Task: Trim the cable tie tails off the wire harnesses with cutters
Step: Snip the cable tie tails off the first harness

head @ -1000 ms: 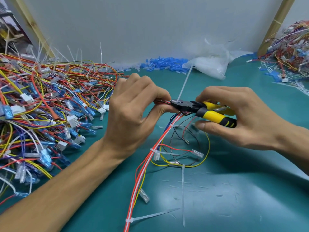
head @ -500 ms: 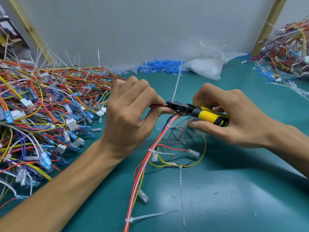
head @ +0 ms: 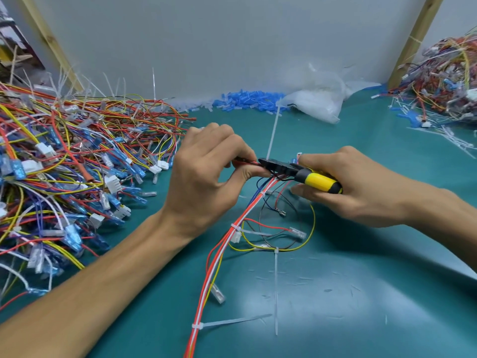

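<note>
— Where is the harness being worked on?

— The wire harness [head: 209, 288], a bundle of red, white and yellow leads, runs from the near edge of the teal worktop [head: 361, 306] up to the middle, where both hands meet over it. Its thinner leads loop on the mat just beneath the right hand.

— What are the hands doing?

— The left hand [head: 204, 177] has its fingers curled, and thumb and fingertips pinch the top of the bundle. The right hand [head: 361, 187] is wrapped round the yellow-and-black grips of the cutters [head: 317, 180], squeezing them together.

— And the blades?

— The black cutting head lies right beside the left thumb, at the foot of a white cable tie tail [head: 273, 133] that sticks up and away from the bundle. I cannot tell whether the blades have closed on it.

— Other ties?

— Three more white tails [head: 232, 322] jut from the same harness lower down, lying flat on the worktop, with small white offcuts scattered near them.

— What surrounds it?

— A big heap of harnesses [head: 64, 164] to the left, many with tie tails standing up. A second heap [head: 444, 81] sits at the far right. Along the back wall lie blue sleeves [head: 247, 100] beside a crumpled clear plastic bag [head: 317, 99].
</note>
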Demonstrator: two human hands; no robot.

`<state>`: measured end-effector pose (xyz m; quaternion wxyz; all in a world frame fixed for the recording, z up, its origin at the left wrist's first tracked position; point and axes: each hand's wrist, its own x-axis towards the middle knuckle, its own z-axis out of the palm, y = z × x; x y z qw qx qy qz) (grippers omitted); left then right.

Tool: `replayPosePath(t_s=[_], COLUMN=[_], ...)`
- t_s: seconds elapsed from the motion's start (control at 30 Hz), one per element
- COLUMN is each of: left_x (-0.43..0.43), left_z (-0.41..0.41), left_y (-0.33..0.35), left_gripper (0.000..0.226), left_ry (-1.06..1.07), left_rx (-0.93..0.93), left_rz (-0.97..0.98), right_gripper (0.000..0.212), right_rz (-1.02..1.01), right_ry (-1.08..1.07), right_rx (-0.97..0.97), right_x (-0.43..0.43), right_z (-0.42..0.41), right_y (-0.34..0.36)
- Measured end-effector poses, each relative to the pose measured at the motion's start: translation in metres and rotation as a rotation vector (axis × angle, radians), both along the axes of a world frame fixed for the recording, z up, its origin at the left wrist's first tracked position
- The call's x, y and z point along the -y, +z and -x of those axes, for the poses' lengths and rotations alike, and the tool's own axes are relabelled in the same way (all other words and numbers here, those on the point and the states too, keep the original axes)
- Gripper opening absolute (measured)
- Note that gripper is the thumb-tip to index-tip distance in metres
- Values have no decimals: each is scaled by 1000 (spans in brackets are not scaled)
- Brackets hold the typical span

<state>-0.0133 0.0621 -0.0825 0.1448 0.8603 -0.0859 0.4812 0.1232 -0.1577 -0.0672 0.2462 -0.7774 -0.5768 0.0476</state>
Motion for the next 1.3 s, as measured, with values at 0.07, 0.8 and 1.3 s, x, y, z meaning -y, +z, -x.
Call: replayPosePath(t_s=[0.07,0.8,1.3], left_x=[-1,-5,-6], left_z=[-1,-4,-4], left_y=[-1,-6,-6], left_gripper=[24,22,23], left_ry=[-21,-119,-118], left_rx=[-30,-65,-91], left_rz=[24,-43,-38], right_gripper=[31,21,25], right_rz=[21,22,56], right_ry=[-7,18,17], right_rx=[-15,59,68], right_x=[1,-1,1], right_z=[-1,0,-1], right_y=[-1,-3,-1])
